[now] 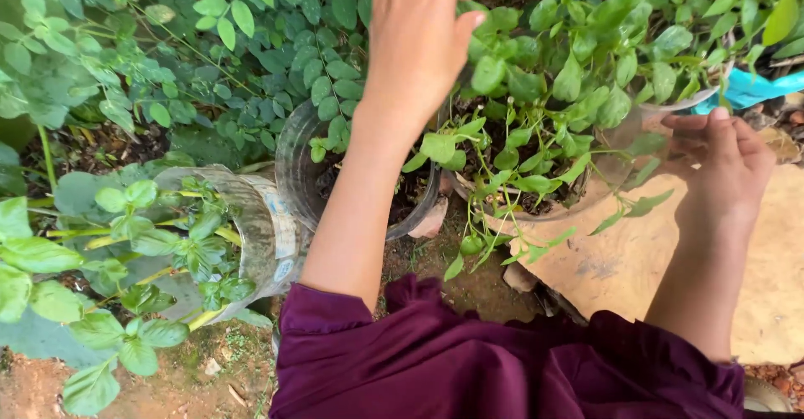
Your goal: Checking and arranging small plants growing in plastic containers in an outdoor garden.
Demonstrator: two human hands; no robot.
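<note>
My left hand [419, 46] reaches up into the green leaves at the top middle, its back towards me and its thumb against a leaf. The fingertips run past the frame edge, so what they hold is hidden. My right hand [724, 164] is curled at the right rim of a clear plastic pot [624, 147]. That pot holds dark soil and a leafy green plant [544, 92] with thin trailing stems. My purple sleeves fill the bottom of the view.
A second clear pot [293, 164] with soil stands under my left forearm. A cut plastic container [268, 226] with a plant lies to the left. A flat tan stone [636, 260] lies under the right pot. Something blue [754, 88] shows at the right. Dense foliage surrounds everything.
</note>
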